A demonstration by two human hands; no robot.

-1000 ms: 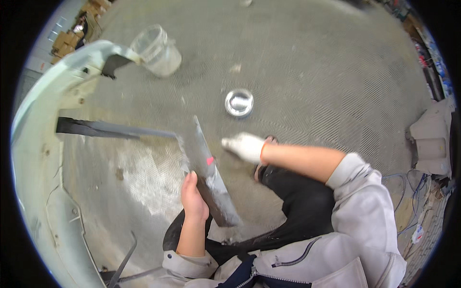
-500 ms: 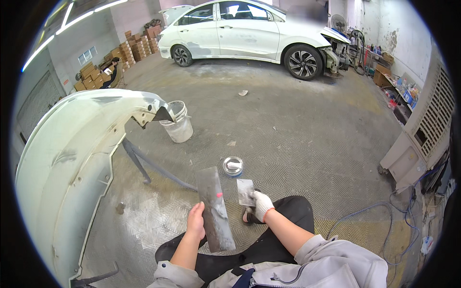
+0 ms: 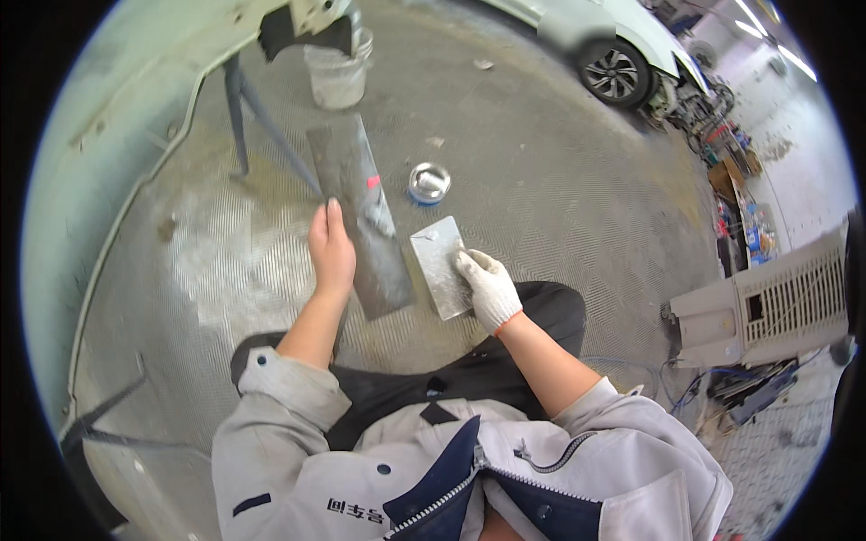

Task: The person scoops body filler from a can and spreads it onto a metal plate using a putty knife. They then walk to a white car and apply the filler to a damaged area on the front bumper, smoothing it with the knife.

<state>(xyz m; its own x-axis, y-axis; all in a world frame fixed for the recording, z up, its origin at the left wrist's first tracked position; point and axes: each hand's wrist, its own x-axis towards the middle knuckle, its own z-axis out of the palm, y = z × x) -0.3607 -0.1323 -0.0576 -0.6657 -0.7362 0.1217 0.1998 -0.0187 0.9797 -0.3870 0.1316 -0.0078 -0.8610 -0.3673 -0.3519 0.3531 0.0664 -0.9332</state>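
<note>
My bare left hand [image 3: 332, 251] is closed on the left edge of a long, flat metal mixing board [image 3: 343, 176]. A lump of grey putty [image 3: 377, 218] lies along the board's right side, with a small pink dab [image 3: 373, 182] just above it. White-gloved, my right hand [image 3: 492, 290] grips a wide, flat metal scraper [image 3: 437, 257] by its right edge. The scraper sits to the right of the board, apart from it, and has some residue on its face. A round, shiny tin [image 3: 429, 182] stands on the floor beyond the scraper.
To the left, a large pale car body panel [image 3: 108, 117] rests on a dark stand [image 3: 242, 108]. A smeared white bucket [image 3: 337, 79] stands past the board. A white car [image 3: 645, 41] is at the far right. Nearer on the right are a slotted beige panel [image 3: 767, 298] and blue hoses [image 3: 663, 374].
The view has tilted down and turned, so the board and scraper appear higher in it. The scraper has turned and shows more of its face. Both hands keep their holds.
</note>
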